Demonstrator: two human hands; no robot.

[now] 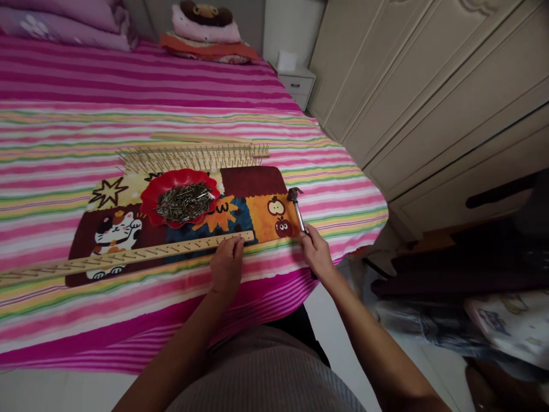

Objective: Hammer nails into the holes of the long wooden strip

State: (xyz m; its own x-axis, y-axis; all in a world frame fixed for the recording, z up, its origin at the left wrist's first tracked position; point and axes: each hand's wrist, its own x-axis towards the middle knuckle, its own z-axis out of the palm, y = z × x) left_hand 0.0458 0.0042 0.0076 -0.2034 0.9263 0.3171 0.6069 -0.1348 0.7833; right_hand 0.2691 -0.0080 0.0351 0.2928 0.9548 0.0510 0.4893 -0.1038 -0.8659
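Observation:
A long wooden strip (pixel 167 250) studded with a row of nails lies across the near side of a patterned mat (pixel 266 182). My left hand (pixel 227 263) is closed at the strip's right end, fingertips pinched on its top face; whatever is between them is too small to make out. My right hand (pixel 316 252) grips a hammer (pixel 299 213) by its handle, the metal head raised to the right of the mat. On the mat, a red scalloped bowl (pixel 150 197) holds a heap of loose nails (pixel 184 203).
Beyond the bowl lie wooden strips (pixel 193 155) bristling with upright nails, and a plain strip (pixel 193 138) behind them. Everything rests on a striped bed cover (pixel 343 200). Folded bedding (pixel 206 31) sits at the far end. A nightstand (pixel 298 83) and wardrobe (pixel 412 86) stand right.

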